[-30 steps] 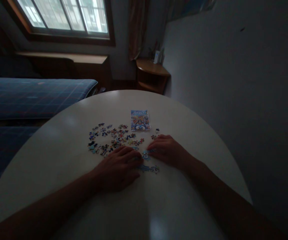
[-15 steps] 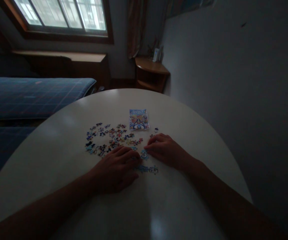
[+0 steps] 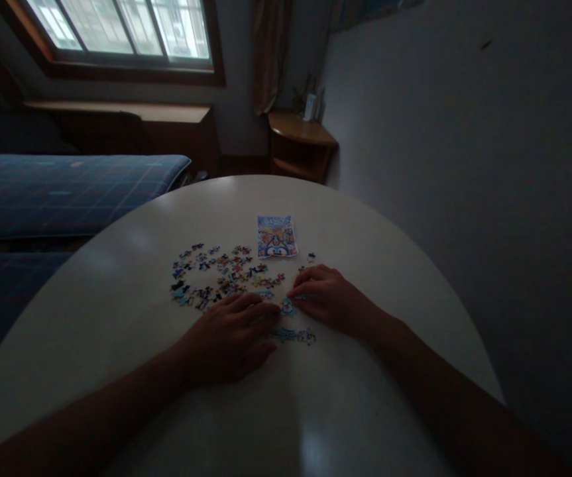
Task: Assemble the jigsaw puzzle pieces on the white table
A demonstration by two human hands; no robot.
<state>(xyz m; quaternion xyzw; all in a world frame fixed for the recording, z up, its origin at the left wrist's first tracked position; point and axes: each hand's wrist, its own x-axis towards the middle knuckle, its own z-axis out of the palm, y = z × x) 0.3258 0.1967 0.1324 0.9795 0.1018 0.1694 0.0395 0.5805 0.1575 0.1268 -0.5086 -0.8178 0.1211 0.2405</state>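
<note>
My left hand [image 3: 233, 334] rests low over the white table, fingers stretched out and thumb apart. Its fingertips reach the left side of a light-blue jigsaw piece [image 3: 287, 306]. At that piece's right edge, my right hand [image 3: 328, 295] has thumb and index finger pinched together on a jigsaw piece, mostly hidden by the fingers. A joined strip of light-blue jigsaw pieces [image 3: 293, 336] lies just nearer to me, its left end partly under my left hand. Beyond my left hand spreads a loose heap of mixed jigsaw pieces [image 3: 233, 268].
A printed picture sheet [image 3: 276, 236] with a blue character lies behind the pieces. One dark piece [image 3: 311, 256] sits apart, beyond my right hand. The round white table [image 3: 365, 245] stands by a wall; a bed with a plaid mattress [image 3: 67, 192] is at the left.
My hands stay almost where they were, with only slight finger shifts around the light-blue piece. The whole view has moved a tiny bit.
</note>
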